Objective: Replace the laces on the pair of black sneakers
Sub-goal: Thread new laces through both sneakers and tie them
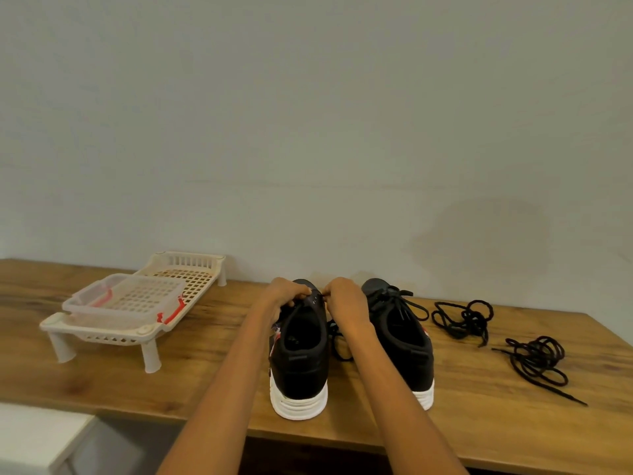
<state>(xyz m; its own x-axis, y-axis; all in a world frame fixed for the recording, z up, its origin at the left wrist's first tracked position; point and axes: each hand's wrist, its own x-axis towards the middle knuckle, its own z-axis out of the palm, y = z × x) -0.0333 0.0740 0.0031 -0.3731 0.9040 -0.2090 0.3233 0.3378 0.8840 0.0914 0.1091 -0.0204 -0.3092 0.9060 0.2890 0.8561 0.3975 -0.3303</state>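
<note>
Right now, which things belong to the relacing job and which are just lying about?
Job: left sneaker, both hands' grip at its laces (left hand, right hand); right sneaker; two loose lace bundles.
Lying about: cream rack, clear container.

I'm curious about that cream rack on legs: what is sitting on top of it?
A clear plastic container with red clips rests on the cream rack, toward its near end. Through its clear walls only the rack's grid shows; nothing inside can be made out.

rack [191, 282] left of sneakers [301, 354], loose laces [462, 318] right, on table [479, 423]
</note>
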